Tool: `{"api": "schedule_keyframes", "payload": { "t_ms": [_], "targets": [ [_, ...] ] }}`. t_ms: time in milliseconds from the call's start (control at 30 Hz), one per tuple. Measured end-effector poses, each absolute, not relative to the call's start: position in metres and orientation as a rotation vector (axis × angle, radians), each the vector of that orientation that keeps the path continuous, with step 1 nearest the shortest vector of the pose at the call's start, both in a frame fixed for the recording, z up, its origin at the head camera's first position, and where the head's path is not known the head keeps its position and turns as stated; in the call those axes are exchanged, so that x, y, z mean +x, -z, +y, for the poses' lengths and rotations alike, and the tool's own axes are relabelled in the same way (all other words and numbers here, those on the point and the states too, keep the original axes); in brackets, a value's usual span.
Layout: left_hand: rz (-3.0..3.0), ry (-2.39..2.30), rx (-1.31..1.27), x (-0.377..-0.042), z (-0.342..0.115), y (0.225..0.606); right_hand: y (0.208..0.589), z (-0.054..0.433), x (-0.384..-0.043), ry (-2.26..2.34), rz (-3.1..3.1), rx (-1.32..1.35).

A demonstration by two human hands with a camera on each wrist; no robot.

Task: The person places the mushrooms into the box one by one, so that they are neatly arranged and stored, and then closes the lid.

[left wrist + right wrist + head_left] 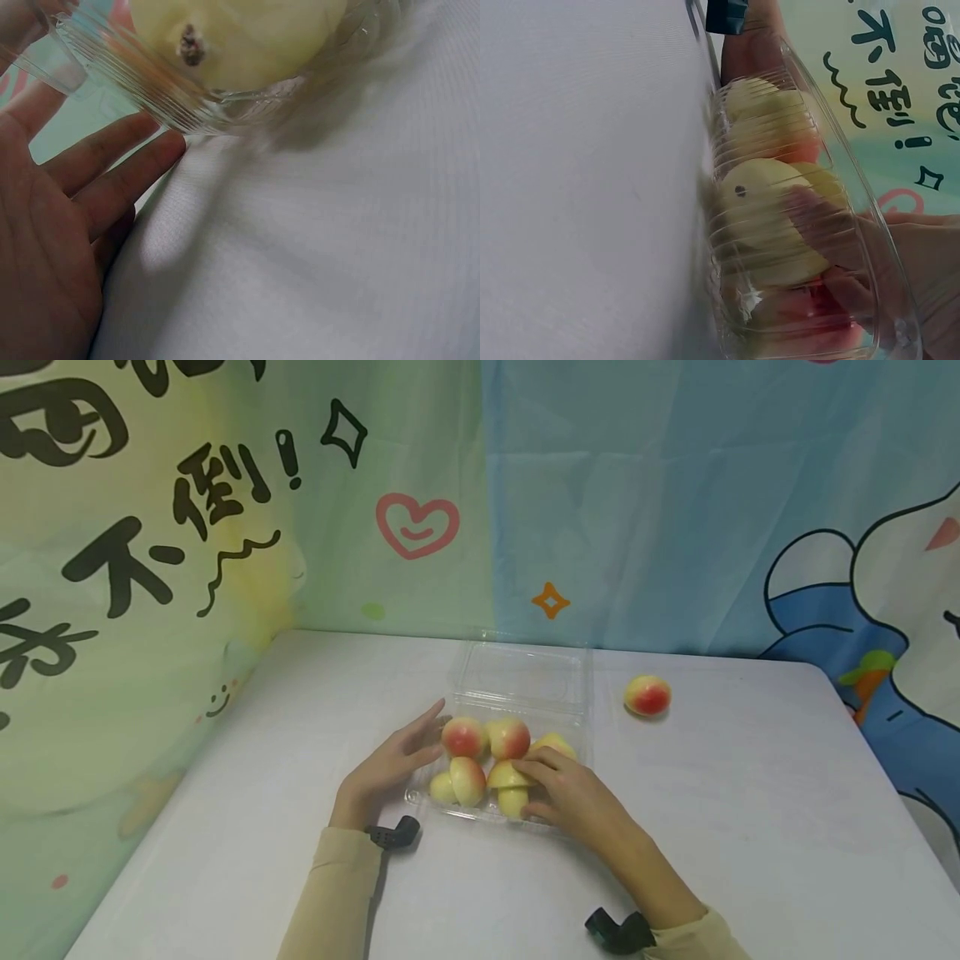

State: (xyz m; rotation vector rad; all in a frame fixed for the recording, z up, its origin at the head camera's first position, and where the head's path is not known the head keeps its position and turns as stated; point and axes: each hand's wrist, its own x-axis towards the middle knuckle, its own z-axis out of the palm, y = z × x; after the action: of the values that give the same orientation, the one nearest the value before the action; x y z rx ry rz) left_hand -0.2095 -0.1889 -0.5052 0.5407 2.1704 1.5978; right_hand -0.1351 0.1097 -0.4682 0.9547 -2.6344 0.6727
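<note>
A clear plastic clamshell box (427, 806) lies open on the table with several yellow and red pieces in it. One is a yellow mushroom-shaped piece (513, 789), cap up, at the front. My right hand (573, 797) reaches into the box and holds this piece between fingers and thumb, seen through the ribbed wall in the right wrist view. Along the box's left side rests my left hand (390, 764), fingers extended; in the left wrist view its fingertips (174, 142) touch the box edge. Two red-topped round pieces (464, 738) sit behind, and a red-and-yellow capped piece (468, 781) leans at front left.
Another red and yellow piece (647, 696) lies alone on the white table (750, 793), right of the box. The clear lid (522, 677) is folded back toward the printed curtain (637, 485). Dark wrist devices (618, 933) are on both arms.
</note>
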Motion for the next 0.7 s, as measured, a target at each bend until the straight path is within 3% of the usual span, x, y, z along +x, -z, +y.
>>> {"api": "schedule_keyframes", "payload": {
  "t_ms": [433,700],
  "targets": [
    [2.12,-1.622,0.521,-0.204,-0.185,0.49,0.469,0.1,-0.128,-0.644,-2.681,0.77],
    [2.151,-1.611,0.516,-0.21,-0.188,0.505,0.47,0.093,-0.124,-0.664,-2.727,0.656]
  ]
}}
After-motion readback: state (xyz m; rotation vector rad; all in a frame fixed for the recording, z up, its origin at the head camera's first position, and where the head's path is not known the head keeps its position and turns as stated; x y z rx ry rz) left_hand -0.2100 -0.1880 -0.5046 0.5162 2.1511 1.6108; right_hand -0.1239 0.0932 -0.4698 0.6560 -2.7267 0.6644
